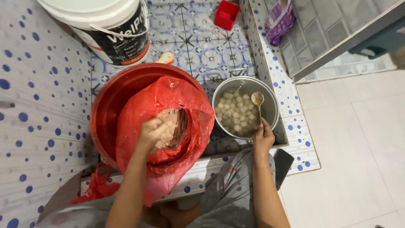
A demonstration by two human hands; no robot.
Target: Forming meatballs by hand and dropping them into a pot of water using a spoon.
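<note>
My left hand (152, 131) is closed in a fist on a lump of pinkish paste (174, 126), inside a red plastic bag (190, 110) that lines a red basin (105, 105). My right hand (263, 137) grips the handle of a metal spoon (257, 100). The spoon's bowl hangs over a metal pot (270, 101) of water with several pale round balls (236, 114) floating in it. The pot stands just right of the basin.
A white bucket (105, 29) stands behind the basin, with a small orange scoop (165, 57) beside it. A red cup (226, 14) and a purple bag (279, 19) lie farther back. Blue-dotted tile walls (38, 105) enclose the recessed floor.
</note>
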